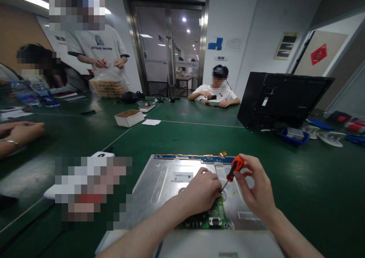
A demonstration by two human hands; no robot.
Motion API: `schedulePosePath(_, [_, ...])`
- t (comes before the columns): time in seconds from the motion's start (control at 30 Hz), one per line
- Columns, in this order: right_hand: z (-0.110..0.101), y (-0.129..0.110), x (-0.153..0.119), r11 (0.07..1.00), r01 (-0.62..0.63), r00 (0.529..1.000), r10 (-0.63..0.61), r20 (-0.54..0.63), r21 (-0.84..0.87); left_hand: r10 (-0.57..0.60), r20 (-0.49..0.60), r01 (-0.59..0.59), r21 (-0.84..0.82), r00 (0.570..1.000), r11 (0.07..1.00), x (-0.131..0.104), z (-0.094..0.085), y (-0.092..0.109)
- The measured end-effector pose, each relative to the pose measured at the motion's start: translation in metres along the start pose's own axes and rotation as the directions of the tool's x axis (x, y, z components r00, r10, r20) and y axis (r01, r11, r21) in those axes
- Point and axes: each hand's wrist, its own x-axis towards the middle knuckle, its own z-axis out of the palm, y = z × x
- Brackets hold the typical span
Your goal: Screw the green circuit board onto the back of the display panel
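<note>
My right hand (256, 185) pinches the orange and black handle of a screwdriver (235, 168) between thumb and fingertips. Its thin shaft slants down to the left, with the tip beside the fingertips of my left hand (203, 189). That hand rests on a green circuit board (218, 212) with its fingers curled together; whatever they hold is hidden. The board sits on the silver metal back of a flat display panel (154, 185), which lies on the table. Along the panel's far edge runs a narrow blue circuit strip (188, 158), and a flat ribbon cable (219, 168) hangs near it.
On the green table (182, 136) stand a black monitor (282, 102), a blue tray (295, 136) and a small open box (129, 118). A person across the table handles small items. Another holds a bag of food (107, 85). Someone's hands (23, 134) rest at left.
</note>
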Motion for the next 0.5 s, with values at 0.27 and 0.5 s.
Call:
schedulePosePath(0.27, [0.0006,0.0028,-0.0039,0.999,-0.030,0.999,0.031,-0.043,0.011,0.002,-0.009,-0.002,0.011,1.000,1.000,-0.0011,0.0013,0.0007])
schedulePosePath(0.5, [-0.0001,0.0010,0.0024,0.998,0.059,0.998,-0.059,-0.028,0.001,0.016,-0.010,-0.016,0.006,1.000,1.000,-0.0016,0.0013,-0.0004])
